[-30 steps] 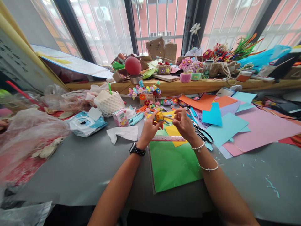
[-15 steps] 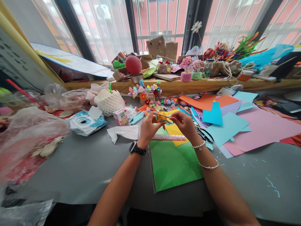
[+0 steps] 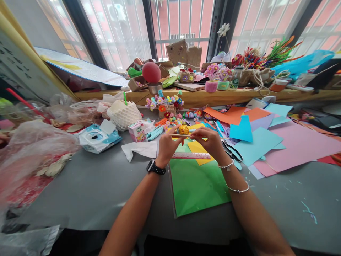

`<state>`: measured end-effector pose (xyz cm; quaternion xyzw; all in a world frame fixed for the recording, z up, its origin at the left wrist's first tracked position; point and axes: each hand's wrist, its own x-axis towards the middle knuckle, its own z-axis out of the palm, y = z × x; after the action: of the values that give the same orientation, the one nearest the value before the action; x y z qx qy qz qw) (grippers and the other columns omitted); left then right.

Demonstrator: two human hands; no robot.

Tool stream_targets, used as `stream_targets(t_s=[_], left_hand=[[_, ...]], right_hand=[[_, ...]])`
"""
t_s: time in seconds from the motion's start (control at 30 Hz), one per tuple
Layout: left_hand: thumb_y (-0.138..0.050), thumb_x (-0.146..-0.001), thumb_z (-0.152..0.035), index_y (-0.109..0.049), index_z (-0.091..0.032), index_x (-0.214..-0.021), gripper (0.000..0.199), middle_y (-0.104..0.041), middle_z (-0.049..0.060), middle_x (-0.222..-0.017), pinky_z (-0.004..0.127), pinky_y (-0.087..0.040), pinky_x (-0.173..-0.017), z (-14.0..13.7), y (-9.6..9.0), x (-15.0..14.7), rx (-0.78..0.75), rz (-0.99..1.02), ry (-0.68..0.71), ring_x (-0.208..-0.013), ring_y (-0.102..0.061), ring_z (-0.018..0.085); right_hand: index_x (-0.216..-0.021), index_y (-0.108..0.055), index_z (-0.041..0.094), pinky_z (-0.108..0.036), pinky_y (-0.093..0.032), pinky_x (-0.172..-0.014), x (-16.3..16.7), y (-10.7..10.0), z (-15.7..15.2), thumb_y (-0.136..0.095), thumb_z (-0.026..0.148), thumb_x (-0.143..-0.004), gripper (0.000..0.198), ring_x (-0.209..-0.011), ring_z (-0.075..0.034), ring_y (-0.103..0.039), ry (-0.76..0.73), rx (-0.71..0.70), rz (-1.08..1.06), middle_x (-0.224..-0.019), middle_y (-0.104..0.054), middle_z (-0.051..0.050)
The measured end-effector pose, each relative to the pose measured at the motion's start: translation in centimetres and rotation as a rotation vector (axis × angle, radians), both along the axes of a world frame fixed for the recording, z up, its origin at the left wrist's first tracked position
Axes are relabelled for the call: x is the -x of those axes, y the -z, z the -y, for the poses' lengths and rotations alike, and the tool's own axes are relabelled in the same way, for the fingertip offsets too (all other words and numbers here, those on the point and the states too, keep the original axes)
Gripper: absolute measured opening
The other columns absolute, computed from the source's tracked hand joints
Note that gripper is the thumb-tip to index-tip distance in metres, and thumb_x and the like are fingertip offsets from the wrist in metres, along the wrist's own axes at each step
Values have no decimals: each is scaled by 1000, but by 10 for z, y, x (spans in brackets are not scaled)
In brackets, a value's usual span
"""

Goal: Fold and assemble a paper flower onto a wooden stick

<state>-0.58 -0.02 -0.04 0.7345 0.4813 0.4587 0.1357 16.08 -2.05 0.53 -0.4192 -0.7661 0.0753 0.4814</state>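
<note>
While my left fingers [image 3: 173, 130], closed on the yellow piece [image 3: 183, 129], partly hide it, my right fingers [image 3: 199, 132] pinch the stick [image 3: 180, 136].

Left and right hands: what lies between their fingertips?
In the head view, a thin stick spans from the left hand to the right hand, with a yellow piece showing just behind it.

Black watch [image 3: 150, 166], white-dotted strap [image 3: 159, 169]; pale beaded bracelet [image 3: 226, 165], thin silver bangle [image 3: 238, 191].
</note>
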Motion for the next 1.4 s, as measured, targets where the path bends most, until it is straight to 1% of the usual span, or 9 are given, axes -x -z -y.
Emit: stream_targets(t_s=[0.17, 0.3, 0.47, 0.63, 0.73, 1.03, 1.27, 1.4], left_hand=[[-66, -66, -33, -56, -21, -107, 44, -68, 3, -83, 26, -46, -68, 1, 0, -1, 22, -25, -1, -77, -63, 17], [-66, -66, -36, -57, -21, -106, 44, -68, 3, -83, 26, -45, -67, 1, 0, 0, -11, -32, 33, -77, -64, 16], [-65, -66, -37, -57, -21, -104, 42, -68, 4, -88, 26, -46, -67, 1, -1, 0, -46, -19, 75, -78, -62, 16], [-65, -67, -37, -56, -22, -107, 43, -66, 5, -97, 28, -47, -73, -1, 0, 0, -26, 4, 150, -79, -62, 15], [-63, -68, -36, -55, -21, -110, 45, -65, 6, -100, 29, -47, -76, -2, 2, 0, -6, -1, 165, -80, -62, 16], [-56, -75, -30, -52, -21, -116, 42, -60, 9, -112, 35, -43, -86, -5, 4, -1, 3, -17, 234, -100, -55, 20], [-53, -78, -28, -50, -20, -118, 41, -59, 10, -111, 37, -42, -88, -6, 5, -2, 29, -31, 280, -103, -53, 21], [-53, -77, -29, -50, -20, -117, 41, -61, 10, -108, 36, -43, -87, -4, 4, -1, 62, -41, 264, -97, -56, 20]], right_hand=[[-76, -61, 19, -25, -45, -59, 4, 3, -1, -53, 28, -79, 12, -68, -12, -57, -41, 41, 8, -76, -61, -2], [-75, -60, 20, -25, -46, -60, 4, 4, -3, -54, 27, -78, 10, -68, -11, -56, -58, 77, -26, -75, -60, -2], [-74, -58, 19, -26, -48, -60, 3, 5, -5, -58, 26, -74, 8, -65, -11, -56, -65, 130, -88, -75, -61, -1], [-78, -57, 19, -25, -49, -61, 4, 3, -4, -59, 25, -73, 9, -64, -10, -56, -83, 189, -144, -75, -62, 0], [-79, -58, 18, -26, -49, -61, 4, 2, -4, -60, 26, -72, 10, -65, -10, -57, -92, 210, -159, -76, -62, -1], [-76, -60, 18, -26, -48, -61, 3, 3, -4, -59, 28, -73, 10, -66, -10, -55, -142, 224, -153, -79, -56, -2], [-75, -62, 18, -26, -46, -58, 2, 4, -6, -60, 27, -72, 9, -66, -10, -53, -120, 251, -149, -79, -54, -2], [-76, -62, 19, -26, -45, -58, 2, 4, -6, -60, 29, -73, 11, -65, -10, -52, -138, 263, -162, -79, -53, -2]])
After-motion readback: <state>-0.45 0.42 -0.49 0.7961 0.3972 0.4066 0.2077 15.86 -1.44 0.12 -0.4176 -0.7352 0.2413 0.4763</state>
